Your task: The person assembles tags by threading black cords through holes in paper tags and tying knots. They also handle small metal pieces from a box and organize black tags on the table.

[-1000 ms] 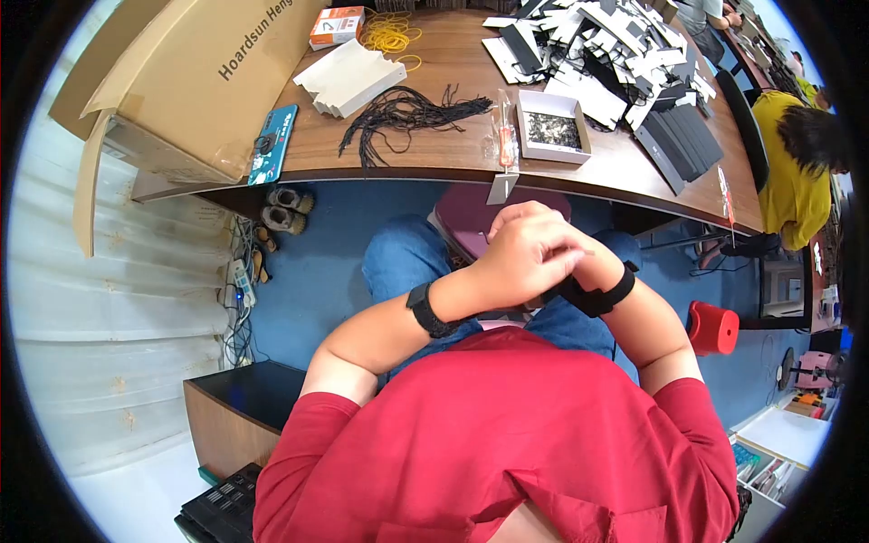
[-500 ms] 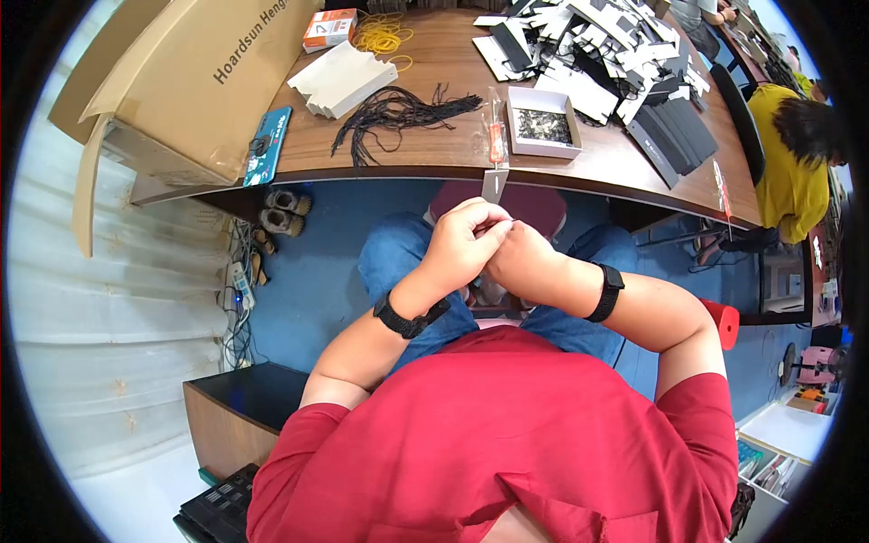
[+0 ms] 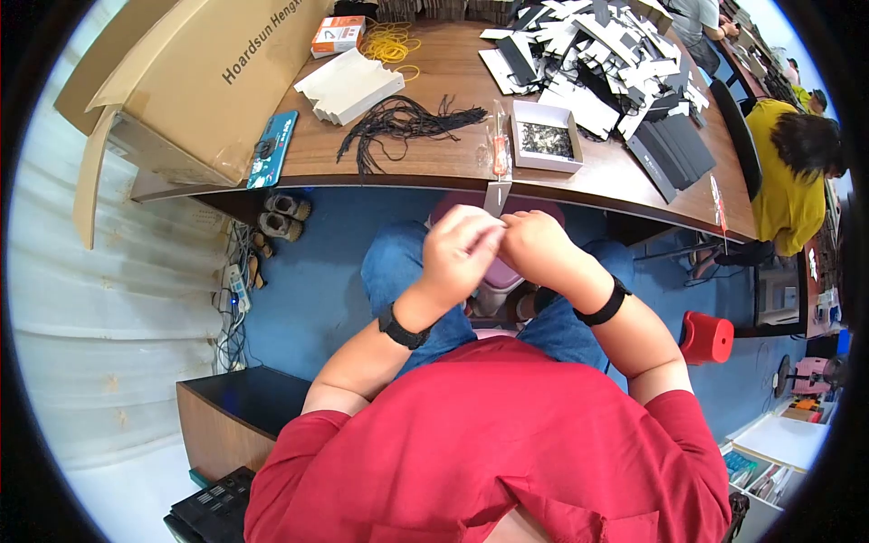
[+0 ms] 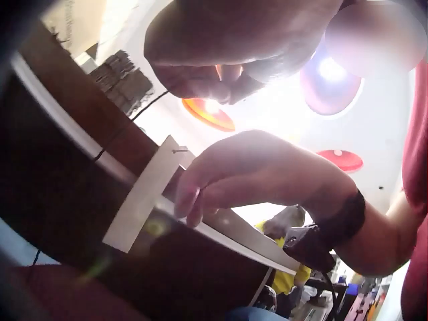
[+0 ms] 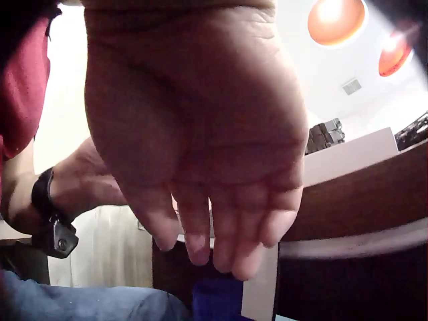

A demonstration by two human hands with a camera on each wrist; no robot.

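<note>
The black cord [image 4: 134, 120] slants down from my nearer left fingers [image 3: 472, 220], seemingly pinching it, toward the counter's [image 3: 317, 163] front edge, my right fingers [image 5: 226, 247] drooping loosely.

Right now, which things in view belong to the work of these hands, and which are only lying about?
Probably in the job:
left hand, apparently holding a thin black cord
right hand
jutting card strip
bundle of cords

Apparently just lying about:
big cardboard box
yellow bands
shoes
red stool
</note>
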